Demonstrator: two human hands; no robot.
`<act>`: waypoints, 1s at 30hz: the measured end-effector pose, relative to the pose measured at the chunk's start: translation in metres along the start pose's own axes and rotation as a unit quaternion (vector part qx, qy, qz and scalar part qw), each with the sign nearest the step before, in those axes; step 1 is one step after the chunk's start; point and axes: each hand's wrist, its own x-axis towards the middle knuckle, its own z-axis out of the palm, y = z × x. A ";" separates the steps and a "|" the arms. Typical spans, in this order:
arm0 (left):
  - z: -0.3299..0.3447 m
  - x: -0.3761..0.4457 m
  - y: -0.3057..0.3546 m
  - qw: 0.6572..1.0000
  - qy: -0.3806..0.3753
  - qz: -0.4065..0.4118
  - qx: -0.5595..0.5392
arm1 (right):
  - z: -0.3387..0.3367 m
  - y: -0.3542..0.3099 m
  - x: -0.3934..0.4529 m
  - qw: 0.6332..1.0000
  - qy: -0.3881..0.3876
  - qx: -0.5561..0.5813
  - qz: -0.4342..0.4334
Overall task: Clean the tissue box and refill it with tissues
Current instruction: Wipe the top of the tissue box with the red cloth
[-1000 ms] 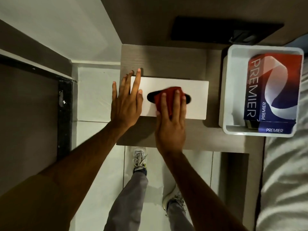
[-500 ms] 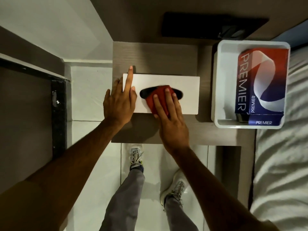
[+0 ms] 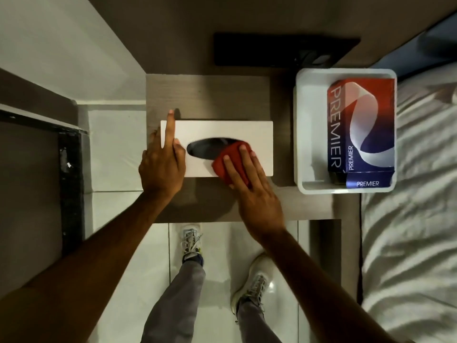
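The right hand (image 3: 249, 179) lies flat, pressing a red cloth (image 3: 230, 159) onto the near right part of the white rectangular tissue box (image 3: 259, 137), beside its dark oval opening. The left hand (image 3: 162, 162), fingers spread, braces the box's left end on the grey wooden surface (image 3: 207, 95).

White tissue box (image 3: 257, 134), red cloth (image 3: 221, 163)

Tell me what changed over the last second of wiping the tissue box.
The right hand slid the red cloth from the middle of the oval opening toward the white tissue box's near right part, uncovering most of the slot. The left hand stays pressed on the box's left end. The Premier pack remains in the white bin.
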 end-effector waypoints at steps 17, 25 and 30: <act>-0.004 -0.005 0.002 0.999 -0.001 0.023 0.032 | 0.001 -0.008 0.024 0.987 0.042 0.079 0.136; 0.004 -0.005 -0.003 0.999 0.011 0.039 0.020 | 0.023 -0.052 0.102 0.999 0.030 0.034 0.019; 0.003 -0.002 -0.005 0.999 0.013 0.052 0.007 | -0.012 -0.007 0.088 0.997 0.007 0.049 0.067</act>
